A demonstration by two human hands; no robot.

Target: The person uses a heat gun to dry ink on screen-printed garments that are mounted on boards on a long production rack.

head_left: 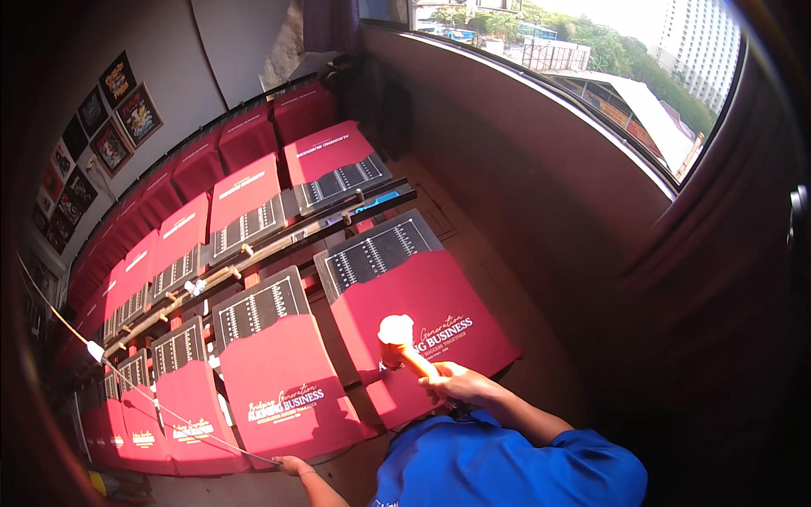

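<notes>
Just below centre, the right hand [456, 383] wraps the tool's handle [418, 363], over a shirt [431, 287] stretched on its board [384, 253], likely for flatness, while the left hand [293, 466], bottom centre, grips the cord [203, 435], apparently holding it taut.

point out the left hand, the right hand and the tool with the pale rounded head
left hand [294, 466], head view: middle of the hand
right hand [455, 384], head view: middle of the hand
tool [397, 332], head view: its pale rounded head
</notes>
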